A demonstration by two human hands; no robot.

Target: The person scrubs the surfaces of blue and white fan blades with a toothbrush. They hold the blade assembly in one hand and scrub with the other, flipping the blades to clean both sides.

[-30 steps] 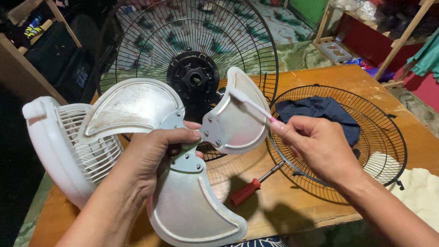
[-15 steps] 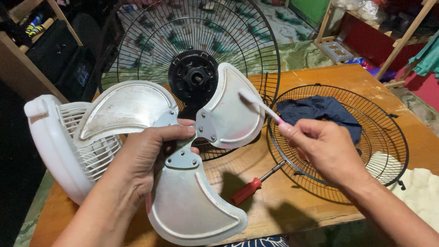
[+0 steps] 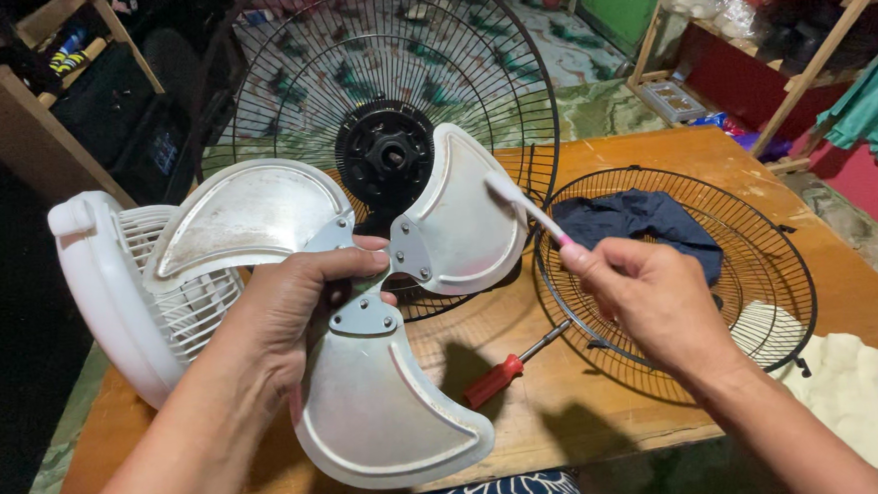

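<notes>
wooden table (image 3: 594, 149) holds grilles; left hand (image 3: 292, 315) fingers grasp fan blade (image 3: 372, 311), right hand (image 3: 652, 296) toothbrush (image 3: 527, 207).

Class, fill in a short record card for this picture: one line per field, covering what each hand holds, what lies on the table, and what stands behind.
Left hand: grips the hub of a three-bladed metal fan blade
Right hand: holds a pink-handled toothbrush, its head on the right-hand blade
On wooden table: red-handled screwdriver; black wire grille lying flat with a dark blue cloth in it
Left of table: white plastic fan housing
Behind: upright black grille with motor hub
</notes>
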